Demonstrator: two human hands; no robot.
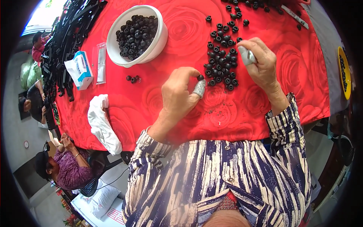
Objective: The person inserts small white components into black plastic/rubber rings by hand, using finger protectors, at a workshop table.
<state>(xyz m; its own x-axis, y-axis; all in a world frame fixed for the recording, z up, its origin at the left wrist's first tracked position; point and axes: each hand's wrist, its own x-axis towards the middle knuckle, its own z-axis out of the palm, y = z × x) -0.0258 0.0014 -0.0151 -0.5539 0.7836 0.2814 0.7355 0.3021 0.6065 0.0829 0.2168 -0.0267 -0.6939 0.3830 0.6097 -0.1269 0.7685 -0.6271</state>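
Fingers of the left hand [177, 92] pinch one black cap [200, 77] just beside a pile of caps [222, 62]; the right hand [261, 60], beyond the pile, grips a grey tool [247, 56].

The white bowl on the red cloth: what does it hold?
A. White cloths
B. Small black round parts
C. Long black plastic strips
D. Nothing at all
B: the white bowl is filled with small black round parts, the same kind as the loose pile lying on the cloth between the two hands.
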